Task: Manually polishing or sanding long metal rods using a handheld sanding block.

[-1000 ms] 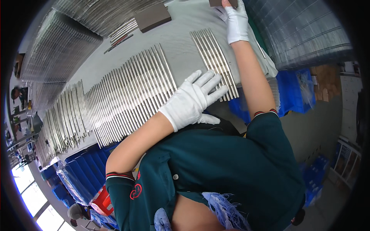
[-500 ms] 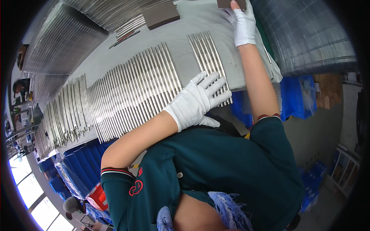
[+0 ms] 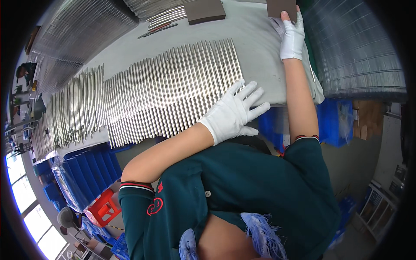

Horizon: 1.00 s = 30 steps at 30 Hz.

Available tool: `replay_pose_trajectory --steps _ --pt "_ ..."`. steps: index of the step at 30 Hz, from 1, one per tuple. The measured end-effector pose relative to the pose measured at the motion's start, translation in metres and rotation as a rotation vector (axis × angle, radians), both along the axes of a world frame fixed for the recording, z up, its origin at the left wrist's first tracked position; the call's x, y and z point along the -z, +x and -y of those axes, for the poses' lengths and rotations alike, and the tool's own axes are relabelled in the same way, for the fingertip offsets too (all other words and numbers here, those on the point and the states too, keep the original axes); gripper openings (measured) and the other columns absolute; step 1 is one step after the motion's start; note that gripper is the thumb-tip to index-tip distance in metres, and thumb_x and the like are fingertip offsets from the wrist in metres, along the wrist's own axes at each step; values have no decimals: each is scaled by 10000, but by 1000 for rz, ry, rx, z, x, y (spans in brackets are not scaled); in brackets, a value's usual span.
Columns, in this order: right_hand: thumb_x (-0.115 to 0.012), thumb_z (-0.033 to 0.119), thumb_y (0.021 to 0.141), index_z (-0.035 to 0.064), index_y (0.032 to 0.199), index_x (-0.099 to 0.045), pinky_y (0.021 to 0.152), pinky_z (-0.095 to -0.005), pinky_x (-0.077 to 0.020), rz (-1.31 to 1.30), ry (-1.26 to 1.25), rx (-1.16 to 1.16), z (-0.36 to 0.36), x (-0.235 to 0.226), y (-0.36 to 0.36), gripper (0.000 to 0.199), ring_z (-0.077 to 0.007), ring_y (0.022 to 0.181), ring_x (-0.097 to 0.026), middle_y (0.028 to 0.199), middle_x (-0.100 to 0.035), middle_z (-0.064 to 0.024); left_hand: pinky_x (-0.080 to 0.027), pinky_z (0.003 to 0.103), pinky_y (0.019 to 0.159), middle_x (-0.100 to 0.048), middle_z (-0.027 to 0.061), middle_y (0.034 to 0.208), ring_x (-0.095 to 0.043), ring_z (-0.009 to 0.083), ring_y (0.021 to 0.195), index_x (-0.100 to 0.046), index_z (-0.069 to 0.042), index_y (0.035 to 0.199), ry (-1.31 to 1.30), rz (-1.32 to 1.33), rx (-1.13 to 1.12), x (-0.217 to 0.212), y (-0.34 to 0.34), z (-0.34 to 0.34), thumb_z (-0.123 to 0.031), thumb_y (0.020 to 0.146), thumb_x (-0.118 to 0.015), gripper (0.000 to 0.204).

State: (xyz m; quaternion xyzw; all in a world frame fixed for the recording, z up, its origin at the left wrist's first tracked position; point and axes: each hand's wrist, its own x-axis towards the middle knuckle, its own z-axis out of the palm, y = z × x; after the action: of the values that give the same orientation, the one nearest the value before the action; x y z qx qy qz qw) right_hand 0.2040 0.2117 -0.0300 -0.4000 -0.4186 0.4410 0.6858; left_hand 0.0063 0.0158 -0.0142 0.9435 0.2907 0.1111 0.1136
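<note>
A long row of shiny metal rods (image 3: 173,82) lies side by side on the grey cloth-covered table (image 3: 255,47). My left hand (image 3: 234,112), in a white glove, rests at the near right end of that row with its fingers spread. It grips nothing; its palm side is hidden. At the far right, my right hand (image 3: 292,41), gloved with a bare thumb tip, holds a brown rectangular block (image 3: 281,6) by its near edge. The top of this block is cut off by the picture's edge.
Another brown block (image 3: 206,12) sits at the back beside a few loose rods (image 3: 167,17). Stacked clear plastic trays (image 3: 355,47) stand at right, with more at far left (image 3: 73,43). Blue bins (image 3: 93,175) and a red stool (image 3: 103,208) are below the table edge.
The small separate group of rods on the right has moved left against the main row, closing the gap. My left hand stays spread at its end; my right hand still holds the block.
</note>
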Motion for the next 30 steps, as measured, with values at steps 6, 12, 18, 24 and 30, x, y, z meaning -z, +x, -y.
replay_pose_trajectory --steps 6,12,18,24,30 --pt "-724 179 935 39 1565 -261 1064 -456 -511 59 18 -4 -2 5 4 794 -297 1278 -550 1486 -430 -150 -279 510 1185 -486 196 1464 -413 384 1401 -526 -98 1410 9 72 -114 5 -6 14 -500 898 -630 660" --pt "-722 181 938 47 1560 -280 1063 -446 -506 71 3 2 -3 7 4 775 -281 1277 -547 1469 -449 -147 -297 494 1184 -493 198 1452 -417 382 1396 -533 -65 1394 53 61 -136 8 -6 15 -473 910 -627 639" --pt "-722 179 938 52 1557 -288 1062 -449 -506 56 23 -6 -6 10 6 767 -286 1262 -559 1464 -457 -147 -289 491 1187 -495 204 1451 -415 375 1404 -511 -61 1406 -1 124 -110 3 -19 18 -550 859 -651 747" --pt "-724 179 937 48 1558 -285 1058 -439 -513 59 26 -27 -1 3 0 771 -295 1254 -568 1464 -454 -151 -265 501 1195 -473 224 1476 -402 386 1417 -480 -69 1444 -49 10 -105 -7 -37 20 -636 808 -657 870" --pt "-730 187 933 38 1556 -285 1053 -430 -518 82 16 -14 -3 7 2 780 -290 1252 -570 1467 -448 -150 -254 509 1202 -467 224 1484 -390 413 1417 -506 -58 1429 -107 98 -6 -2 -12 6 -666 801 -652 886"
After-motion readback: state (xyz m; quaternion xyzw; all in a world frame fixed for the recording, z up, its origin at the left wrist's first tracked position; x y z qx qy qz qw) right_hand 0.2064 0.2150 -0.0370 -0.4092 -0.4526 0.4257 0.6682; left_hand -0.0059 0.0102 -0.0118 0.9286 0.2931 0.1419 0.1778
